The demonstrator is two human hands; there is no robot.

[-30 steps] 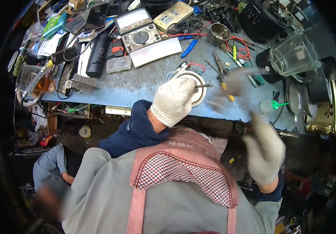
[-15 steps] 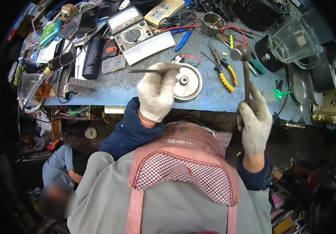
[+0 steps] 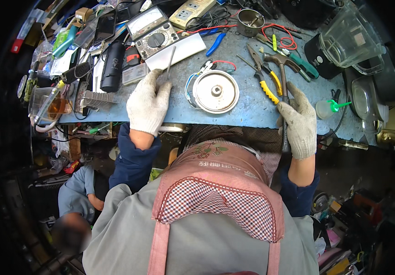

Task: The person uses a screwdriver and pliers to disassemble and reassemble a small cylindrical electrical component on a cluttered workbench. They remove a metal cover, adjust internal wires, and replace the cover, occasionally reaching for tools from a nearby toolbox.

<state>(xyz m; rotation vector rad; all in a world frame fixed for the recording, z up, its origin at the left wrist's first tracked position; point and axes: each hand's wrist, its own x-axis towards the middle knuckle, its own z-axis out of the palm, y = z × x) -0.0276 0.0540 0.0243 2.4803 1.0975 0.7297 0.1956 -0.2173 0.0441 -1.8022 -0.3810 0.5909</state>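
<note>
My left hand (image 3: 148, 103), in a white knit glove, pinches a thin dark metal rod (image 3: 172, 62) whose free end points away from me over the bench. To its right lies a round pale metal disc (image 3: 203, 94) with a raised rim, rusty marks and a small central hub; thin wires with a connector (image 3: 206, 67) come out behind it. My right hand (image 3: 300, 121), gloved too, is closed loosely round the handle of a claw hammer (image 3: 283, 75). The hammer's head rests on the bench near the yellow-handled pliers (image 3: 268, 91), and its handle end reaches past the front edge.
An analog multimeter (image 3: 155, 39), a white block and a black cylinder (image 3: 112, 66) stand at the back left. A metal cup (image 3: 250, 23), a green-handled screwdriver (image 3: 303, 64), a clear jug (image 3: 351, 41) and a small green-tipped bottle (image 3: 328, 109) lie right. Another person (image 3: 78, 192) is low at left.
My left hand has moved left, off the disc, and the rod now points away from me. The hammer has come down from its raised position onto the bench, with my right hand still round it.
</note>
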